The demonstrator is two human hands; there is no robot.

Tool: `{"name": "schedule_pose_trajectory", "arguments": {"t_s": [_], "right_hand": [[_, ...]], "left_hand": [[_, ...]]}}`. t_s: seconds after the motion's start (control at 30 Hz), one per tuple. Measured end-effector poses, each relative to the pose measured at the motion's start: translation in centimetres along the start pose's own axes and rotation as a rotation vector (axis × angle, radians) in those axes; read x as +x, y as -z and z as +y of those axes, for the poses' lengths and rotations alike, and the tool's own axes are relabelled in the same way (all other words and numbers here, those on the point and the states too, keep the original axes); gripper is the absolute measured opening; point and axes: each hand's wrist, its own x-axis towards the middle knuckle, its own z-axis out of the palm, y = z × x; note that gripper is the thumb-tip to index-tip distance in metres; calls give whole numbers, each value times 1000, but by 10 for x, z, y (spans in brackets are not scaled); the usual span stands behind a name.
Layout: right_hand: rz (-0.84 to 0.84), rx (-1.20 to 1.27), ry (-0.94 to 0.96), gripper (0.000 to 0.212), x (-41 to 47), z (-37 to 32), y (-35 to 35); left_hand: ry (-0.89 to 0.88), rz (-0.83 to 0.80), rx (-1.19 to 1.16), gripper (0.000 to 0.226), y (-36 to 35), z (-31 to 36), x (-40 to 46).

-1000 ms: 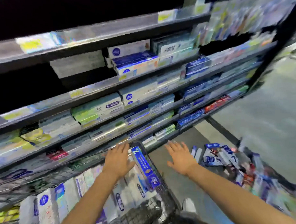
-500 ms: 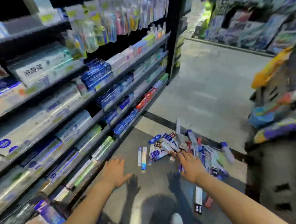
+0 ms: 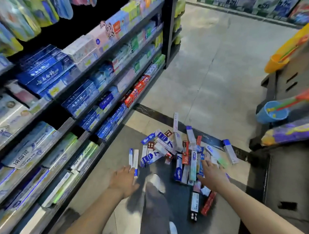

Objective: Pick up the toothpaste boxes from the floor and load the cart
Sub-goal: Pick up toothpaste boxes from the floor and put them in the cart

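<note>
Both hands (empty) now nearer boxes [image 3: 173, 152] on floor [image 3: 213, 75].

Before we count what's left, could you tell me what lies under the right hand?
The right hand hovers, fingers spread, over the pile of toothpaste boxes on the floor. Boxes directly beneath its palm are covered, so I cannot tell how many.
</note>
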Motion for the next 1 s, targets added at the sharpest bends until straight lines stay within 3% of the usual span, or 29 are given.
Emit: {"name": "schedule_pose_trajectory", "arguments": {"t_s": [0.27, 0.4, 0.6, 0.73, 0.87, 1.0], "right_hand": [[-99, 192, -90, 67, 134, -4, 27], [-171, 271, -160, 60, 213, -2, 13], [-212, 325, -168, 55, 338, 6, -51], [-212, 378, -144, 46, 418, 12, -116], [-252, 425, -205, 58, 488, 12, -182], [-240, 540, -295, 56, 530, 1, -227]], "left_hand": [[-49, -114, 20, 60, 40, -2, 154], [-72, -152, 24, 45, 31, 8, 242], [-127, -170, 62, 52, -36, 19, 382], [-143, -187, 105, 43, -101, 19, 470], [-170, -170, 201, 57, -158, 20, 548], [-289, -129, 328, 66, -198, 23, 606]]}}
